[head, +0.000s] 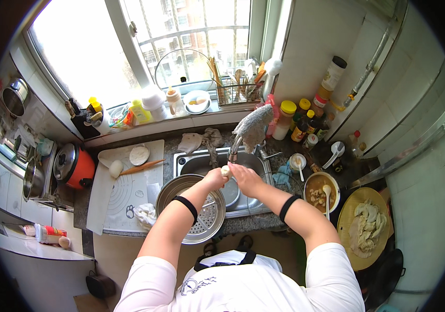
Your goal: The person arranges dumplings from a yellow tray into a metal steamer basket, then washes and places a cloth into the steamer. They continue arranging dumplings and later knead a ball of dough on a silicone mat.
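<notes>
A small pale lump, perhaps dough, pokes out from the closed fingers of my left hand. My right hand meets it from the other side, fingers extended just below the tap; whether they grip the lump cannot be told. Both hands are over the stainless steel sink. Under my left forearm a metal steamer tray with holes overlaps the sink's near left edge. Part of a round pan or bowl shows in the sink below my hands.
Left, a pastry mat bears a dough ball, a bowl of flour and a wooden rolling pin. Right stand a pot of stew, a yellow board with pale dough-like pieces and sauce bottles. A grey cloth drapes the tap.
</notes>
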`<state>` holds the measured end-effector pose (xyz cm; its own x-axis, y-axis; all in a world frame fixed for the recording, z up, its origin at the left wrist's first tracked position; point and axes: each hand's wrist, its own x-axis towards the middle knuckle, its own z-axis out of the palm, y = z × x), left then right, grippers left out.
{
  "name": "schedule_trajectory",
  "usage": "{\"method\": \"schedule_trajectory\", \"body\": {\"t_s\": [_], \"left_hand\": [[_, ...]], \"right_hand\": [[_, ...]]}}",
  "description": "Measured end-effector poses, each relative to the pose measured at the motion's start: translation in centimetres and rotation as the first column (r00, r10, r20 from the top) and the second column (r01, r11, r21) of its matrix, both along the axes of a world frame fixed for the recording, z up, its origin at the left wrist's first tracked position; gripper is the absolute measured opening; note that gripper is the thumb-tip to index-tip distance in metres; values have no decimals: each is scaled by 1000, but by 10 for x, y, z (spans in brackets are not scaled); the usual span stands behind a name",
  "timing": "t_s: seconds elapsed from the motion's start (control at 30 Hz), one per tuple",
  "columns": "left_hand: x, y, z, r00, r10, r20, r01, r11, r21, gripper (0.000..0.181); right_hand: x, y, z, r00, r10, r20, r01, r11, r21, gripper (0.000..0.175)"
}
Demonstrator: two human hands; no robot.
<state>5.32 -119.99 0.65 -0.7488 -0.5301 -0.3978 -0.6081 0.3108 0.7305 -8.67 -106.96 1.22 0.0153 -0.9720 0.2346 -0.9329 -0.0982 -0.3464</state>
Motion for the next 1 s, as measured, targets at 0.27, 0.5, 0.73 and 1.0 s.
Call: {"method": "schedule_trajectory", "body": {"t_s": [0.27,0.5,0.73,1.0], "left_hand": [[4,15,30,986,-159,43,11,323,946,32],[-9,15,17,994,-48,100,-44,658,752,26],[-21,12,13,999,-36,8,37,954,-297,24],[-26,8,13,996,-72,60,92,852,-516,26]], "right_hand": [[-12,-3,18,880,330,-341,-452,803,-390,53],[-15,-22,8,892,281,-353,-386,881,-274,15],[-9,-36,6,944,57,-324,-48,998,35,11],[-17,-46,8,964,-106,245,-4,911,411,25]]}}
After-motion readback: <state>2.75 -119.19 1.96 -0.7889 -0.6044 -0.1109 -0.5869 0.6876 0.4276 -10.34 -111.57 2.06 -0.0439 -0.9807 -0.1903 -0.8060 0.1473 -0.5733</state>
